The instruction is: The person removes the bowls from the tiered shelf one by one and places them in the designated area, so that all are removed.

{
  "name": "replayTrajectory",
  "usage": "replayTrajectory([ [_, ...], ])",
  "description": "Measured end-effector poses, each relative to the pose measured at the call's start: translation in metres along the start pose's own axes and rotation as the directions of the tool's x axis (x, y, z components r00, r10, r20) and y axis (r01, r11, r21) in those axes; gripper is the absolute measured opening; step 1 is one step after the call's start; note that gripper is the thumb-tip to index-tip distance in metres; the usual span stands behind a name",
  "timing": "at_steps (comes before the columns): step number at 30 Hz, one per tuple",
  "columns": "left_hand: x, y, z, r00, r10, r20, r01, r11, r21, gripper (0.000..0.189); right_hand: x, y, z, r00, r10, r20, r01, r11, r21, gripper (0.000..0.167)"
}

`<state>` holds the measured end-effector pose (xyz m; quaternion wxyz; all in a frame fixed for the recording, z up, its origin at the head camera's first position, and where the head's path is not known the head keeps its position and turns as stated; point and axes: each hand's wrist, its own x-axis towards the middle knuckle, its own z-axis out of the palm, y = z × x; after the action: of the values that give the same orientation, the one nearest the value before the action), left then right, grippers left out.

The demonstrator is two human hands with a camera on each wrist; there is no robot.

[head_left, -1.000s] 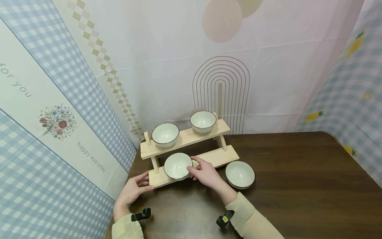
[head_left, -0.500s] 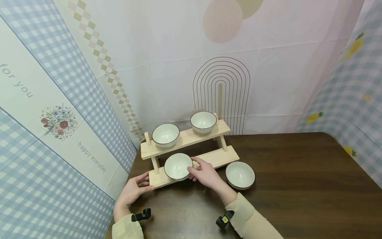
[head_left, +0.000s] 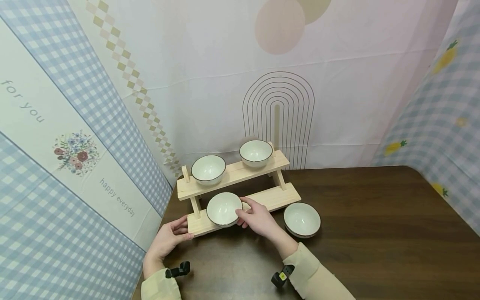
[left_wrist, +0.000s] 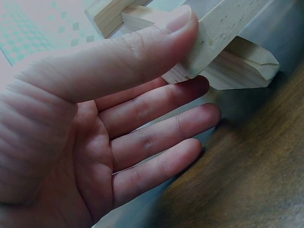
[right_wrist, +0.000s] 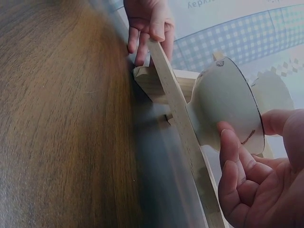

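A two-tier wooden display stand [head_left: 273,197] sits at the left of the table. On its lower board stands a white bowl [head_left: 223,208] with a dark rim, toward the left end. My right hand [head_left: 258,218] holds this bowl by its right side, thumb at the rim and fingers against the outer wall, as the right wrist view shows. At the lower board's left end, my left hand [head_left: 165,241] grips the wood. In the left wrist view its thumb [left_wrist: 166,33] lies over the board, with the index finger on the other side and the remaining fingers extended below.
Two matching bowls stand on the upper board, one at the left [head_left: 208,168] and one at the right [head_left: 256,152]. Another bowl [head_left: 301,220] rests on the dark wooden table [head_left: 375,233], just right of the stand. Hanging cloths [head_left: 210,104] enclose the back and sides.
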<state>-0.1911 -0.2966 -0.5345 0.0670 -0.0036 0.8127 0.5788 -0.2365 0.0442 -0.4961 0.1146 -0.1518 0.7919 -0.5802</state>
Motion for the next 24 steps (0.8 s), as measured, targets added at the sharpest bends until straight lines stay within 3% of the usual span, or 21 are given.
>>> replayTrajectory([
  [24,-0.0026,0.0008,0.0001,1.000,-0.001,-0.007,0.001,1.000,0.008,0.083,-0.0048,0.0032,0.0017,0.999,0.019,-0.028,-0.018,0.998,0.053,0.060],
])
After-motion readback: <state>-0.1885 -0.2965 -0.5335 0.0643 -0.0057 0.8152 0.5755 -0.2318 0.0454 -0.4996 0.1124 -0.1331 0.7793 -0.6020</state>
